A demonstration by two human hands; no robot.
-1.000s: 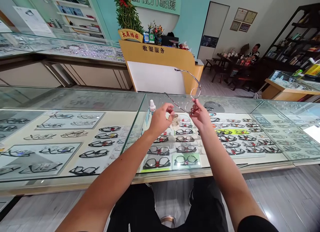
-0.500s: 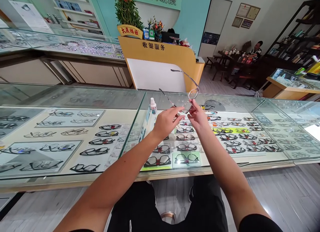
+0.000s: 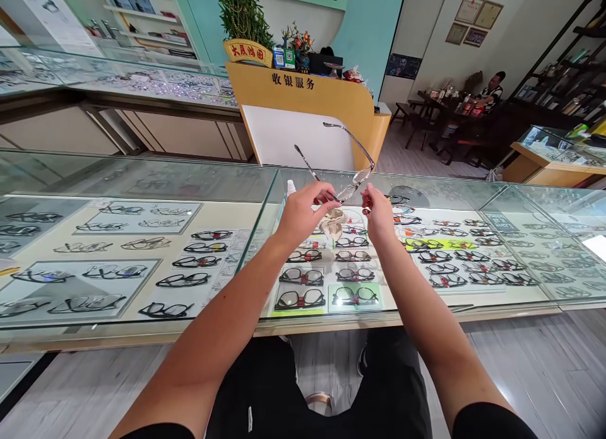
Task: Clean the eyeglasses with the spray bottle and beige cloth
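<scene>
A pair of eyeglasses (image 3: 348, 192) with thin dark temples is up over the glass counter, its temples unfolded and pointing away from me. My left hand (image 3: 303, 215) pinches it between thumb and fingers near the left hinge. Close by the right lens is my right hand (image 3: 379, 213), its fingers curled in. A small gap seems to separate it from the rim, and whatever those fingers may hold is hidden. Below the hands, a crumpled beige cloth (image 3: 333, 223) lies on the counter. The white top of a small bottle (image 3: 290, 186) shows behind my left hand.
Under the glass of the display counter (image 3: 265, 327) lie rows of eyeglasses (image 3: 303, 298). Beyond it stands a yellow cash desk (image 3: 303, 98) with a plant (image 3: 243, 16). A person (image 3: 492, 92) sits at a dark table at the back right.
My right hand has come off the lens rim and curled its fingers. The eyeglasses have tilted, staying in my left hand. The beige cloth now shows more fully below.
</scene>
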